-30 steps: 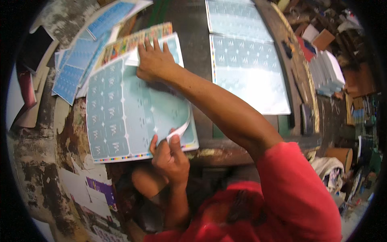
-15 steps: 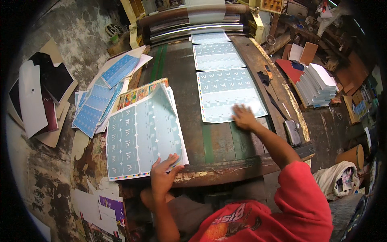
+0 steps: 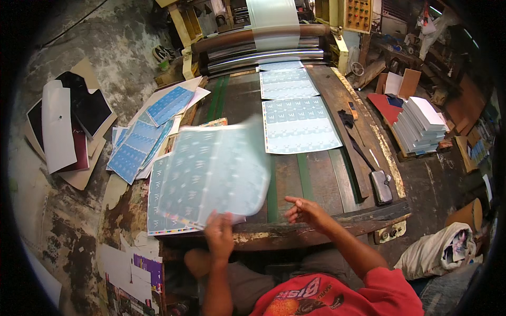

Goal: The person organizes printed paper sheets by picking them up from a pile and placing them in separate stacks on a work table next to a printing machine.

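My left hand (image 3: 219, 231) pinches the near edge of a blue-green printed sheet (image 3: 221, 168), lifted off the stack and blurred by motion. Under it, more of the same sheets (image 3: 155, 210) lie piled at the front left of the wooden table, their left edge showing. My right hand (image 3: 305, 213) hovers over the table's near edge with nothing in it, fingers stretched toward the left. Beyond that hand, a printed sheet (image 3: 300, 126) lies flat. Behind it, another printed sheet (image 3: 287, 83) runs in line toward the machine's rollers (image 3: 263, 57).
Bluer printed sheets (image 3: 134, 142) spread out at the left of the table (image 3: 237, 100). A grey pouch (image 3: 381, 187) rests by the right edge. On the right stands a stack of white paper (image 3: 421, 126); a white sack (image 3: 435, 245) sits nearer. Black and white boards (image 3: 50, 126) lie far left.
My left hand has raised a sheet from the stack and swung it rightward. My right hand has drawn back from the flat sheet toward me. The flat sheets have advanced slightly toward the rollers.
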The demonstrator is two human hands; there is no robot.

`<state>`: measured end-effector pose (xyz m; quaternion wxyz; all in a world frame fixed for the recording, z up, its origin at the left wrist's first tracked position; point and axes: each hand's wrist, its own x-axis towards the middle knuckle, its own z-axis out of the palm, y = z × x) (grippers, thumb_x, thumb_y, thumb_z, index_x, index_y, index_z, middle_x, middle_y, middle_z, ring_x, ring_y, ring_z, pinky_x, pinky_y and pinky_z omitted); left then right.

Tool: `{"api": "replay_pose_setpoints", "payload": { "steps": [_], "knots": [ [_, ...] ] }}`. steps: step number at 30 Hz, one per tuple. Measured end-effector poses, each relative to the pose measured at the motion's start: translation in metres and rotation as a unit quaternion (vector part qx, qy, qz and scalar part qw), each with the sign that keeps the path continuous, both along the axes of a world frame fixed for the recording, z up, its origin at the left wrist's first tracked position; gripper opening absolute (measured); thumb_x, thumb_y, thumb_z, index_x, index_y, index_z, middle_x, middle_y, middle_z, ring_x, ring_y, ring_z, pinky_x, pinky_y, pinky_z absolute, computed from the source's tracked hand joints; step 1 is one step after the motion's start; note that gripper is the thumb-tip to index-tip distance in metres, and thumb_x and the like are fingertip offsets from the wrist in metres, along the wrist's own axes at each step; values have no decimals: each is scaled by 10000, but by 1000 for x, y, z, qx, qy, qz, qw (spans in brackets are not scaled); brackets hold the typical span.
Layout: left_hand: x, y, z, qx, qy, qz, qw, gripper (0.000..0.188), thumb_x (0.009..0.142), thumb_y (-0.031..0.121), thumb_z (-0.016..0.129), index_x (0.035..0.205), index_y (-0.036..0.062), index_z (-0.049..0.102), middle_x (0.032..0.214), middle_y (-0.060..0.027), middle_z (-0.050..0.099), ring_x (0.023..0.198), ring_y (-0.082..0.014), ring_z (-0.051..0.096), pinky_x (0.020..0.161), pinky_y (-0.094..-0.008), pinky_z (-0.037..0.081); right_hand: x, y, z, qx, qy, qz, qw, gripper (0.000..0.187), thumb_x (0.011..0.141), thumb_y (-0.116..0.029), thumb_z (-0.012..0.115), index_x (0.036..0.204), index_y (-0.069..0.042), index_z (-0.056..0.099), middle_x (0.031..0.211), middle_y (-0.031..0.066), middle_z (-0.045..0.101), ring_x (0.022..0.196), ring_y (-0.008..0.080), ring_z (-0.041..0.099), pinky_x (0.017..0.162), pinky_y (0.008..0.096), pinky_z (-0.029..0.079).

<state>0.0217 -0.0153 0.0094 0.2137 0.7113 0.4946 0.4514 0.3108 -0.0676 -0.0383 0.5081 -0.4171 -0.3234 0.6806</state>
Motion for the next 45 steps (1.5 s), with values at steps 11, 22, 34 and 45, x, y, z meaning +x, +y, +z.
{"api": "replay_pose_setpoints", "payload": {
  "steps": [11,22,34,45],
  "knots": [
    [-7,9,15,57,140,-137,979,533,713,400,811,1123,78,700,1309,-108,605,1349,-392,410,1088,-551,304,-12,-50,-58,-163,207,-83,961,343,989,-332,512,1154,-34,480,781,140,643,622,192,578,809,468,524],
    [-21,26,-17,-100,-13,-9,995,262,946,235,589,1065,34,708,1062,-214,683,1092,-378,625,936,-436,480,4,-24,-88,-227,243,-157,930,477,1028,-411,384,1198,32,438,957,168,621,690,165,574,884,481,513],
    [-9,26,-8,-100,-439,106,887,374,1011,296,514,1028,-43,672,923,-112,687,895,-217,626,891,-361,464,18,23,-92,-193,245,-262,913,433,1002,-456,405,1272,-121,357,1124,184,623,773,209,594,855,463,512],
    [6,-34,12,-20,76,-300,951,270,921,383,618,895,149,749,1032,-11,731,1231,-279,559,1124,-592,176,-4,-51,-25,-61,169,1,984,442,938,-346,601,1238,-43,485,878,121,634,710,195,607,765,385,524]
  ]
}}
